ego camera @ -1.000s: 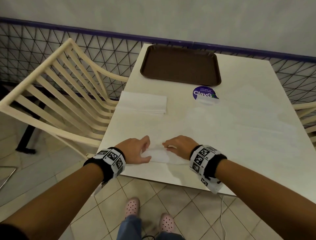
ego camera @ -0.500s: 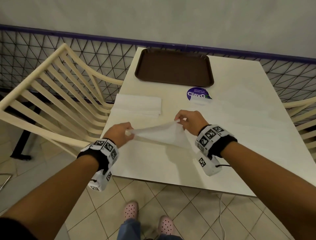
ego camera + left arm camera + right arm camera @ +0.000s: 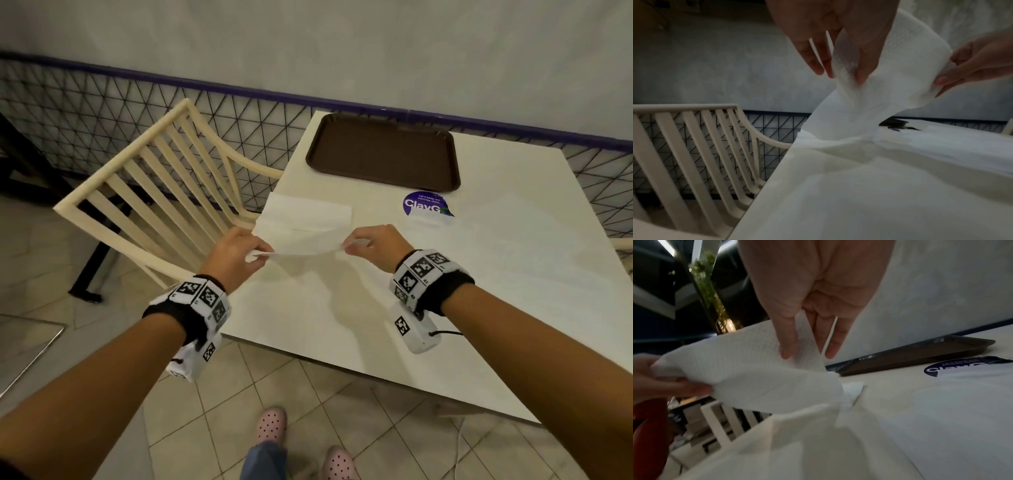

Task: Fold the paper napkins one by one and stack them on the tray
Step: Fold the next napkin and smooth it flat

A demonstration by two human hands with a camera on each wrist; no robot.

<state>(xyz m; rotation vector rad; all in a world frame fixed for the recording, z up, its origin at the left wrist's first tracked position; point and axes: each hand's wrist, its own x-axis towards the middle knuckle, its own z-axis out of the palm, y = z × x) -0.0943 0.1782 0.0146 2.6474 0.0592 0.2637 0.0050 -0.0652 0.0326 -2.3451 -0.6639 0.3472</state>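
A white paper napkin (image 3: 303, 245) hangs in the air above the table, stretched between both hands. My left hand (image 3: 255, 255) pinches its left end between thumb and fingers; the pinch shows close up on the napkin (image 3: 869, 91) in the left wrist view. My right hand (image 3: 352, 244) pinches the right end, seen with the napkin (image 3: 764, 374) in the right wrist view. Behind it a stack of white napkins (image 3: 308, 212) lies flat near the table's left edge. The brown tray (image 3: 383, 152) sits at the far side with nothing on it.
The white table (image 3: 479, 291) carries a round purple sticker (image 3: 424, 204) just in front of the tray. A cream slatted chair (image 3: 164, 192) stands against the table's left side. A wire mesh fence (image 3: 102, 113) and a wall run behind.
Both hands lifted the napkin off the table's near edge and carried it up and away from me, toward the stack. The napkin now hangs stretched flatter between them.
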